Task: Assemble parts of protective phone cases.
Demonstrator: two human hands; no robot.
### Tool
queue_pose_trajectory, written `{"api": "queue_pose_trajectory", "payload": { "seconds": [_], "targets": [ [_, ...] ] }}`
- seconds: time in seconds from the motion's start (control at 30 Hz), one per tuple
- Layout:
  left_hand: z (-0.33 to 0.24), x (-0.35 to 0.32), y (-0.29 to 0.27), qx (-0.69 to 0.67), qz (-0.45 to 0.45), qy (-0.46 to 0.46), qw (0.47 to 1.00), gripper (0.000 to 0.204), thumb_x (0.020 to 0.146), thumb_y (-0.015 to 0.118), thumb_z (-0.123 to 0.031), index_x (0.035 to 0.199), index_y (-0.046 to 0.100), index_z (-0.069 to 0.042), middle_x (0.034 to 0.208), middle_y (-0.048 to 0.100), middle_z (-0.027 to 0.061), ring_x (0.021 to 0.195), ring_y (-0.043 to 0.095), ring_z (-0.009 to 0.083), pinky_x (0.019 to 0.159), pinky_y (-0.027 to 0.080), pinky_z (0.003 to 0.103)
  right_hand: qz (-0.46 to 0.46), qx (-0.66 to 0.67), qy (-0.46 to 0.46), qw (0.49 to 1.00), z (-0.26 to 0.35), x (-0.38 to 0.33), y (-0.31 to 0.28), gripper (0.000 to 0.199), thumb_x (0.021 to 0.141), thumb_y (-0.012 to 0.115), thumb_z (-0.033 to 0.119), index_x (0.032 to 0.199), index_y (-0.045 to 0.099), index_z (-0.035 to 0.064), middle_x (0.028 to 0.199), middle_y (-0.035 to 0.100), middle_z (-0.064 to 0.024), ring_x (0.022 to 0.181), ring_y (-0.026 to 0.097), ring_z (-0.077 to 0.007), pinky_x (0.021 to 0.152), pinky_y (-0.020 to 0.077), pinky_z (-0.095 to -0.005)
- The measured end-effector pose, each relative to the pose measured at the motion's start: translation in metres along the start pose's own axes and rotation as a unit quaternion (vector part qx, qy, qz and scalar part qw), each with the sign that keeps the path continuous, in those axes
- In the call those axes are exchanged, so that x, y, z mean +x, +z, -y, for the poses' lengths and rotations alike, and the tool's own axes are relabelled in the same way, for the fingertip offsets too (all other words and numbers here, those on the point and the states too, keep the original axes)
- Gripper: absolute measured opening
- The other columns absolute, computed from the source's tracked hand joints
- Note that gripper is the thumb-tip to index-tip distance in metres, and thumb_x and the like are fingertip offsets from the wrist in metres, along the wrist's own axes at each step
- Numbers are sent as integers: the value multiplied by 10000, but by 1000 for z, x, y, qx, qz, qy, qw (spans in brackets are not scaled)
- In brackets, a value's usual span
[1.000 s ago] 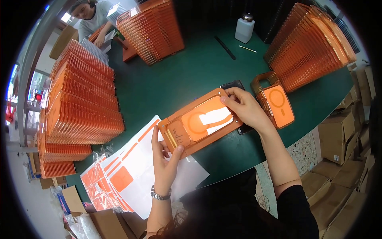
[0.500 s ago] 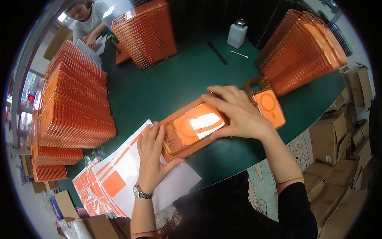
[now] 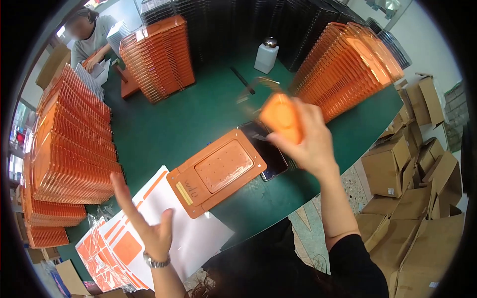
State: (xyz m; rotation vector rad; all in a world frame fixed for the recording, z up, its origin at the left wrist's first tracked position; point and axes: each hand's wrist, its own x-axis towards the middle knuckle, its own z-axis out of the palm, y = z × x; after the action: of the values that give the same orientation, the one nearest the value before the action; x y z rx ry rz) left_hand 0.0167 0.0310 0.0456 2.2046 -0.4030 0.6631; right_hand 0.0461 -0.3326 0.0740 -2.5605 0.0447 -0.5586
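My right hand (image 3: 317, 141) grips a flat orange phone case (image 3: 282, 118) with a ring mark, raised above the table and smeared by motion. From its upper left side a clear loop-like part (image 3: 254, 94) sticks out, also blurred. Below and to the left lies an orange-brown rectangular jig (image 3: 181, 174), tilted on the table, with a bare rounded recess and dots in it. A dark glossy slab (image 3: 276, 161) like a phone shows by its right end. My left hand (image 3: 149, 226) is open over the paper sheets, fingers spread, holding nothing, close to the left stack.
Tall stacks of orange clear cases stand at left (image 3: 74, 149), far left (image 3: 159, 57) and right (image 3: 343, 69). A white pump bottle (image 3: 266, 57) and a black strip (image 3: 242, 80) lie far back. White and orange sheets (image 3: 198, 238) overhang the front edge. Cardboard boxes (image 3: 387, 169) fill the right; a co-worker (image 3: 89, 37) sits far left.
The orange panel has left the jig, baring its recess. My right hand now holds a case up; the one right of the jig is gone from the table. My left hand has moved left, away.
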Motion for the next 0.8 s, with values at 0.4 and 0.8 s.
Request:
{"api": "queue_pose_trajectory", "payload": {
  "seconds": [0.4,0.8],
  "targets": [
    [8,-154,-109,185,-73,-242,950,524,966,599,-18,1468,463,43,1472,539,211,1363,510,341,1143,380,447,95,-199,171,960,-27,-46,-11,841,823,704,685,1336,552,37,1200,559,-212,1030,665,-450,865,534,-519],
    [11,-200,-153,366,-47,-466,804,680,825,822,-287,1376,547,0,1137,579,184,1088,560,376,899,475,460,331,273,-364,827,195,-124,100,614,855,795,268,1382,585,34,1404,584,-208,1314,559,-407,1100,454,-488]
  ]
}}
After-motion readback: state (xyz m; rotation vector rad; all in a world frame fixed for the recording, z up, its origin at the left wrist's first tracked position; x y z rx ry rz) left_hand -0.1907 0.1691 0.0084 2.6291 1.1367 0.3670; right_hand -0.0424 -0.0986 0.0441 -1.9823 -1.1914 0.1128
